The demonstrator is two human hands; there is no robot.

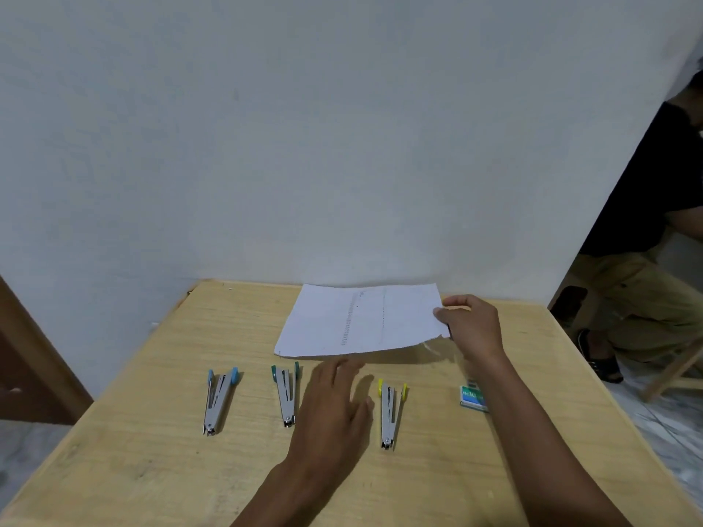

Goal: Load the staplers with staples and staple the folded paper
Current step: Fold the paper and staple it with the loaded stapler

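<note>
Paper (361, 321) apparently pinched at its right edge by right hand (471, 325).

Right hand (469, 325) pinching paper (361, 321), left hand (334, 405) flat, three staplers (286, 395)

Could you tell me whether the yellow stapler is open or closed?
Open: the yellow stapler lies with its arms splayed apart.

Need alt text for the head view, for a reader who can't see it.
A person's right hand pinches the right edge of a paper sheet on a wooden table; the left hand hovers open. A blue stapler, a teal stapler and a yellow stapler lie opened in a row, beside a staple box.
</note>
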